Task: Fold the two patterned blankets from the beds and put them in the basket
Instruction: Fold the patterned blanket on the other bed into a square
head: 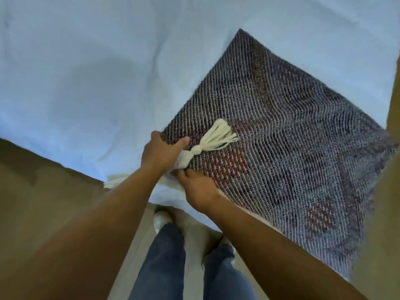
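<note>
Patterned blanket (281, 135) has its corner in left hand (161, 153) and right hand (198, 189).

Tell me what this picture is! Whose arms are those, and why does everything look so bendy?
There is no machine here, only a person. The camera sits on the person's head and looks down, so you see what they see. Its wide lens makes straight things look curved.

The two arms are the person's own. At the bottom are their jeans and a shoe on the floor.

The big pale thing is a bed. On it lies a dark patterned blanket, which looks folded into a square. A cream tassel lies on its near corner.

The left hand grips that corner, thumb on top. The right hand holds the blanket's edge just beside it. No basket shows in this picture.
</note>
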Motion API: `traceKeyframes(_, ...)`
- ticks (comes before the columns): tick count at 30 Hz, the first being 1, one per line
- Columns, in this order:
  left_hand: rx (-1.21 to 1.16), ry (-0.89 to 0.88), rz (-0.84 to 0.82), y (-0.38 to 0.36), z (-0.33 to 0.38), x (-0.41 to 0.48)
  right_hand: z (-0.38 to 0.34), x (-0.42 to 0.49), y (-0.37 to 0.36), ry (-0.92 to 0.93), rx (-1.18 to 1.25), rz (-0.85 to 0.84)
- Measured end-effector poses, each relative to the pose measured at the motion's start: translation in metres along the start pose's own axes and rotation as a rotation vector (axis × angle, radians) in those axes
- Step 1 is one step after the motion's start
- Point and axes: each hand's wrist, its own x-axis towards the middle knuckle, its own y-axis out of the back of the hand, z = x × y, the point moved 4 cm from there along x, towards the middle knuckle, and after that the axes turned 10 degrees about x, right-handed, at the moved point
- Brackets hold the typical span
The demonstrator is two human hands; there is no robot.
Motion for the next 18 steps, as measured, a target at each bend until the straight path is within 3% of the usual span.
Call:
traceKeyframes(3, 0.266, -0.105, 0.076, 0.01, -0.02, -0.01, 0.002, 0.004, -0.003, 0.008, -0.012, -0.012)
traceKeyframes(5, 0.561, -0.331, 0.196, 0.012, -0.014, -0.012, -0.002, 0.009, 0.004, 0.033, 0.077, 0.041)
traceKeyframes(7, 0.715, -0.575, 0.146, 0.005, 0.002, -0.012, -0.005, 0.01, 0.015, 0.032, 0.161, 0.118)
traceKeyframes(9, 0.745, -0.673, -0.047, -0.006, 0.014, -0.012, -0.006, 0.007, 0.021, 0.046, 0.13, 0.153)
traceKeyframes(11, 0.681, -0.646, -0.17, -0.008, 0.018, -0.013, -0.008, 0.0, 0.019, 0.095, 0.042, 0.083)
traceKeyframes(15, 0.584, -0.754, -0.051, 0.003, -0.002, -0.022, -0.014, -0.013, -0.003, 0.228, -0.097, -0.07)
traceKeyframes(18, 0.619, -0.729, 0.002, 0.014, -0.043, -0.026, -0.021, -0.011, -0.016, 0.266, -0.191, -0.162)
